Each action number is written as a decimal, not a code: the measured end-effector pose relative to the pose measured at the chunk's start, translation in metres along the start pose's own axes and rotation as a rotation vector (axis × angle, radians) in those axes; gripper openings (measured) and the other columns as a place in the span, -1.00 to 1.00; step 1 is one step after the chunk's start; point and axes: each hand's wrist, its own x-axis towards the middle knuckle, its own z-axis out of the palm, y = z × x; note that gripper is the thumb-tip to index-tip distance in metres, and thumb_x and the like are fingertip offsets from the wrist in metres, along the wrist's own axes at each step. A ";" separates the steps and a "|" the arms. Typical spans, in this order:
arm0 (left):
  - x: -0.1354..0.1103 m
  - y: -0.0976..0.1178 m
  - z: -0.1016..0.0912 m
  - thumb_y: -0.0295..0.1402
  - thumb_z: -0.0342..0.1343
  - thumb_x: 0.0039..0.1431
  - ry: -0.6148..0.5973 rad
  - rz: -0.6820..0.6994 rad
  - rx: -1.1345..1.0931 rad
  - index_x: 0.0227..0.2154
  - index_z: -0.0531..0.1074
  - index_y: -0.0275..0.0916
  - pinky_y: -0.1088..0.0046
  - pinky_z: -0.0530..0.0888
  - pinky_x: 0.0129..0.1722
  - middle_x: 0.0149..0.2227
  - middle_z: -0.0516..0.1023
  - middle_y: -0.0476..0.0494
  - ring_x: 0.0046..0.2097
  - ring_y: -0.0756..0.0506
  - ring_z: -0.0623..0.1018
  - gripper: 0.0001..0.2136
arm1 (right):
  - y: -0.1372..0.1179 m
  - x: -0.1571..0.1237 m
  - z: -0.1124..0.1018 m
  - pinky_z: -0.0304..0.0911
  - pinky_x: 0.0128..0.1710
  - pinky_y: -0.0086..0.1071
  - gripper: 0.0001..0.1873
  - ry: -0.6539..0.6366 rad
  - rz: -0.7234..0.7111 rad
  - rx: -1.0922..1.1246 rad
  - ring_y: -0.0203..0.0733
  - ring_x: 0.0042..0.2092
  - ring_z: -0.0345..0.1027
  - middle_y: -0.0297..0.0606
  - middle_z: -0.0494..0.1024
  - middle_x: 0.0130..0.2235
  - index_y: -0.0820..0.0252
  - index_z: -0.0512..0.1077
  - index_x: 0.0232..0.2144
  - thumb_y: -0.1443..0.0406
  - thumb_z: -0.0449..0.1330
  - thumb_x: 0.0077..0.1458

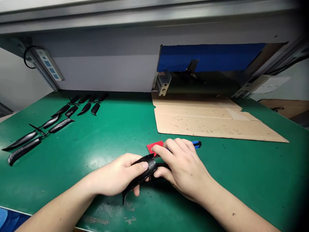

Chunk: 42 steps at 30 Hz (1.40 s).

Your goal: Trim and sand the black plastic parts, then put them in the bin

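My left hand (125, 174) is closed around a curved black plastic part (142, 175), its thumb pressed on the upper face. The part lies at a slant, with a pointed end toward me. My right hand (181, 164) is closed around a blue-and-black utility knife (196, 144), whose handle end sticks out past the knuckles. The knife's front end reaches the far end of the black part, though the fingers mostly hide it. Just behind the fingers, a small red piece (154, 146) lies on the green table.
Several black molded parts on runners (58, 125) lie at the left and back left. A flat cardboard sheet (205, 119) with dark scraps covers the back right, before an opening with a metal block (164, 83). A power strip (49, 64) hangs on the left post.
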 end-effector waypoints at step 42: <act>-0.007 0.006 0.008 -0.08 -0.17 0.32 0.040 -0.060 0.155 -0.29 0.36 -0.26 0.56 0.27 -0.55 -0.39 0.36 -0.02 -0.53 0.06 0.32 -0.64 | -0.005 0.005 0.012 -0.11 -0.36 -0.27 -0.21 0.101 -0.037 -0.136 -0.16 -0.40 0.03 -0.28 0.30 -0.44 0.19 0.32 -0.48 -0.15 -0.47 0.29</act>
